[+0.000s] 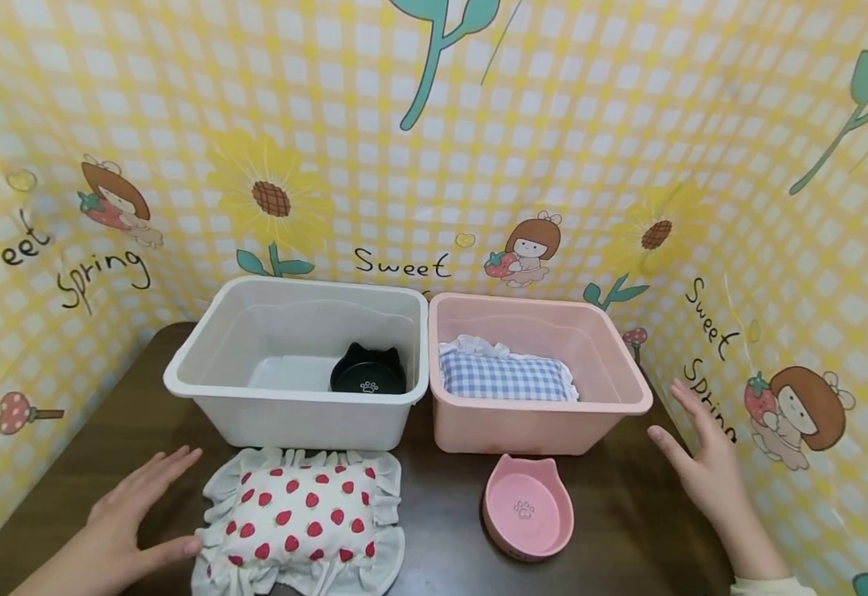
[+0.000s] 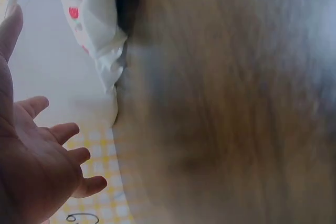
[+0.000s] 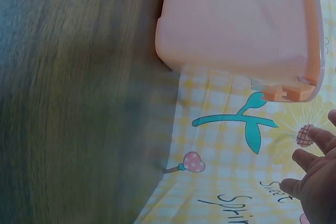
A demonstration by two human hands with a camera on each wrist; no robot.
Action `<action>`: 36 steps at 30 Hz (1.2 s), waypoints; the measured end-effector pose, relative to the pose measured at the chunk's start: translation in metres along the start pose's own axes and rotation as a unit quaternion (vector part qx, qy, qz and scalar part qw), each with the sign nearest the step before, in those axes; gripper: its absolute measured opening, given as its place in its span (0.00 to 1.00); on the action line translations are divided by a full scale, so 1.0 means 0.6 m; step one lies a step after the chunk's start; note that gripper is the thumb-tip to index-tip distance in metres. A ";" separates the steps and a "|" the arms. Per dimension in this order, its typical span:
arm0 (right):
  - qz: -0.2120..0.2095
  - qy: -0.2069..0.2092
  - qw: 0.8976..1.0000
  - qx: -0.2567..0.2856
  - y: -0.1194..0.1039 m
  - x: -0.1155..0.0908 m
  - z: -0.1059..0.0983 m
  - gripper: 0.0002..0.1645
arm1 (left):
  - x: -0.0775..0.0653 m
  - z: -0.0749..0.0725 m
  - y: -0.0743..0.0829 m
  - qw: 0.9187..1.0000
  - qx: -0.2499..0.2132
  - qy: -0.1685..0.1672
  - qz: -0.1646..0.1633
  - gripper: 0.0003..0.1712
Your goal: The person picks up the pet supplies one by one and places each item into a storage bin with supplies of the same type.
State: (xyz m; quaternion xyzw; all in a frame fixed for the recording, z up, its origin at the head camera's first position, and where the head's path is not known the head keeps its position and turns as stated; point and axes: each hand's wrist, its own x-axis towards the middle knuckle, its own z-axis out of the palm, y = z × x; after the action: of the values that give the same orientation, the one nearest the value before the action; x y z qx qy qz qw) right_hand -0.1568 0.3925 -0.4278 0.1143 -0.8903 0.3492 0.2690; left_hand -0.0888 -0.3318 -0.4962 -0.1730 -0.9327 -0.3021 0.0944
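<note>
Strawberry-print white cloth cushion with ruffled edge (image 1: 299, 513): lying on the dark brown wood-grain table (image 1: 441, 505), before the off-white rectangular plastic tub (image 1: 292, 420). Left hand (image 1: 122, 515): fingers spread, nothing held, just beside this cushion; thumb contact cannot be told. Cat-eared pink bowl with paw motif (image 1: 525, 507): on the table, before the pink rectangular plastic tub (image 1: 530, 429). Right hand (image 1: 709, 472): fingers extended, holding nothing, near that tub's right end. Cat-eared black bowl with paw motif (image 1: 366, 372): inside the off-white tub. Blue-and-white checked cloth cushion with frilled edge (image 1: 504, 377): inside the pink tub. Progress, as judged: about half done, one bowl and one cushion in tubs, one of each outside and apparently left
</note>
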 end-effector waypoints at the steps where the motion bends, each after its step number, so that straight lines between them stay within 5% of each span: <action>1: 0.004 0.003 1.000 0.002 0.000 0.002 0.001 0.44 | 0.000 0.003 0.002 1.000 -0.007 -0.002 -0.001 0.61; 11: 0.040 0.016 0.999 0.019 0.003 0.007 0.008 0.39 | -0.005 0.034 0.016 0.999 -0.031 -0.012 -0.001 0.60; 28: 0.027 0.023 0.993 0.112 0.013 0.027 0.033 0.26 | 0.011 0.056 0.048 0.996 0.036 -0.054 -0.063 0.41; 36: 0.039 0.041 0.990 0.132 0.005 0.034 0.046 0.21 | 0.010 0.066 0.056 0.995 0.029 -0.015 -0.098 0.28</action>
State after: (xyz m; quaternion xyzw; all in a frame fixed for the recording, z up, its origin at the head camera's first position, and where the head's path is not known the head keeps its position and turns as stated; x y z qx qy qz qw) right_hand -0.1859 0.3756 -0.4350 0.0999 -0.8283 0.4784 0.2740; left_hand -0.0843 -0.2813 -0.5086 -0.0823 -0.9548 -0.2802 0.0556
